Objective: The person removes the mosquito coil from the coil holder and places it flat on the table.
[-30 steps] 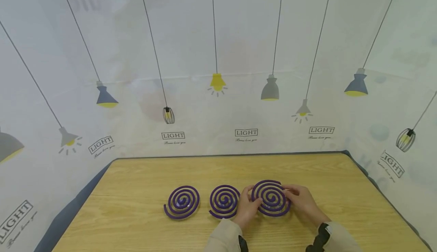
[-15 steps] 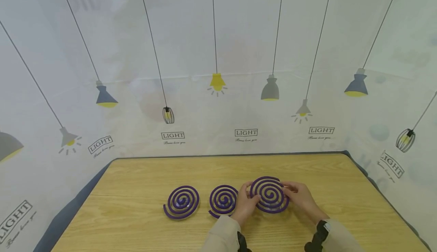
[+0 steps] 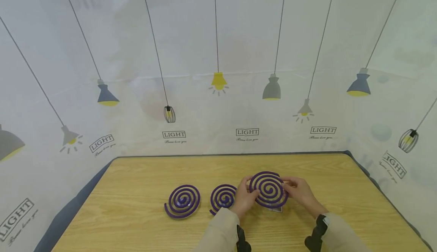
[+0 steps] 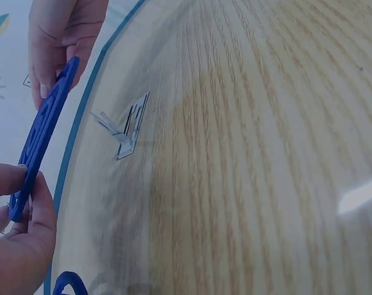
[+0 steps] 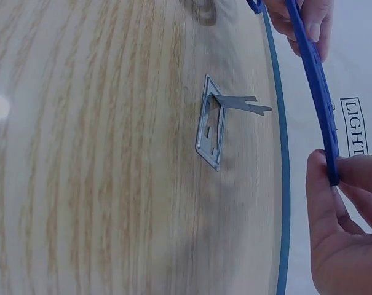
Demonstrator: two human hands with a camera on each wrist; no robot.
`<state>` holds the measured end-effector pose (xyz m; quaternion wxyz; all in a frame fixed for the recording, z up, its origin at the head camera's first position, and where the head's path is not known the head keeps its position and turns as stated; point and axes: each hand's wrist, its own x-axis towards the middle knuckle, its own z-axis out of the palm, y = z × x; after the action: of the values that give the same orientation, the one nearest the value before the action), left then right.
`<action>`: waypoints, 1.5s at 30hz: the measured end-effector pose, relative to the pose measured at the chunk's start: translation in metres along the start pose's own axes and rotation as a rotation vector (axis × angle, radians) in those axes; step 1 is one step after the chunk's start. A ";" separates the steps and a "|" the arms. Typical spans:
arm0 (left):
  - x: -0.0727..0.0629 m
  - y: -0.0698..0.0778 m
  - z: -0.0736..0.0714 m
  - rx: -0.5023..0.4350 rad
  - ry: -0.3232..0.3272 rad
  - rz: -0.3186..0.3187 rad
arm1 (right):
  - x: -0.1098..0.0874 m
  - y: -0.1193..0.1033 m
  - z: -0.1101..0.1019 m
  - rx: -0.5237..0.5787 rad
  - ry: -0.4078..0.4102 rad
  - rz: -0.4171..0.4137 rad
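Note:
Both hands hold a purple spiral mosquito coil by its opposite edges. My left hand pinches its left rim between thumb and fingers. At the right rim, my right hand pinches it likewise. The wrist views show the coil tilted on edge and raised off the table. Below it on the wood lies a small metal coil stand with a slotted, forked tongue bent upward; nothing sits on that tongue. In the head view the coil mostly hides the stand.
Left of the hands, another purple coil rests over a shiny stand on the wooden table. A third coil lies between, partly covered by the left hand and sleeve. A printed white curtain surrounds the table's back and sides.
Both hands have lifted the coil up and slightly away toward the back. The stand beneath has come partly into sight. The other two coils have stayed in place.

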<state>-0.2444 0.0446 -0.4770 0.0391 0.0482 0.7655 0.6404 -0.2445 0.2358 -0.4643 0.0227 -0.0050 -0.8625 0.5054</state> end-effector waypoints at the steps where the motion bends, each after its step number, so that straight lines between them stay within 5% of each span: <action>1: 0.001 0.000 0.000 0.007 -0.001 0.007 | 0.001 0.000 0.000 -0.001 -0.003 0.002; 13: 0.006 0.001 -0.005 0.114 -0.027 0.035 | 0.008 0.000 0.002 -0.025 -0.001 0.043; 29: 0.011 0.003 -0.002 0.154 0.108 0.062 | 0.020 -0.002 0.006 -0.048 0.040 0.005; 36: 0.014 0.001 0.000 0.094 0.161 0.171 | 0.025 -0.002 0.006 -0.047 0.058 -0.028; 45: 0.018 0.006 0.005 0.085 0.269 0.120 | 0.030 -0.003 0.010 -0.029 0.085 -0.002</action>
<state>-0.2615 0.0526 -0.4717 -0.1044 0.0094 0.7861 0.6092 -0.2748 0.2267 -0.4650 0.0599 -0.0260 -0.8680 0.4923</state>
